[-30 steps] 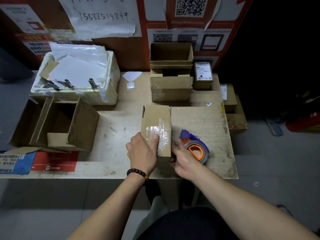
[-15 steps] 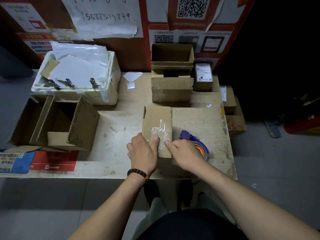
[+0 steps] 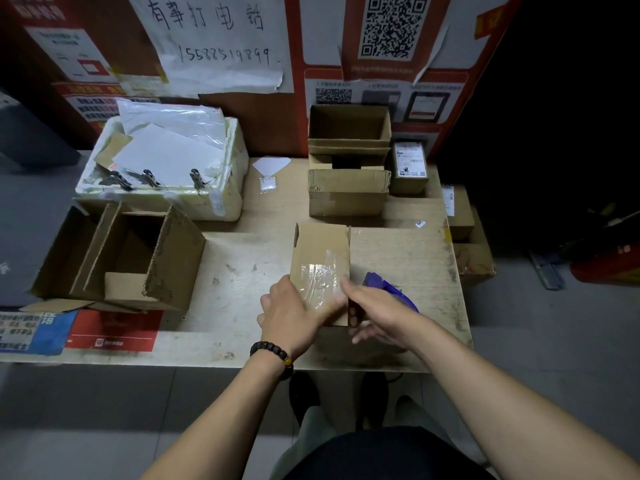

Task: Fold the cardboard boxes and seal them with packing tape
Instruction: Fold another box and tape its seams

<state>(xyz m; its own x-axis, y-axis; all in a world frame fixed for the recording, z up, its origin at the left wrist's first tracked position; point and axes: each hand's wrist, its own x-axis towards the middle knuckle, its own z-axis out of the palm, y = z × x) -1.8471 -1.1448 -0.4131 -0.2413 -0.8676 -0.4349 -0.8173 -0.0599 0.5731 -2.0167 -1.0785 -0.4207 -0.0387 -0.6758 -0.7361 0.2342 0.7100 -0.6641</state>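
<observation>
A small cardboard box lies on the wooden table near its front edge. A strip of clear packing tape runs across its top. My left hand grips the box at its near left corner, thumb over the tape. My right hand is against the box's near right edge with straight fingers, the fingertips touching the tape. Behind that hand the blue handle of the tape dispenser shows; the roll is hidden.
An open cardboard box lies on its side at the left. Behind it stands a white foam box with papers and clips. At the back are stacked cardboard boxes and a small labelled box. More boxes line the right edge.
My right hand left the tape dispenser, came onto the taped top of the box and slid to its right edge. My left hand has kept its hold.
</observation>
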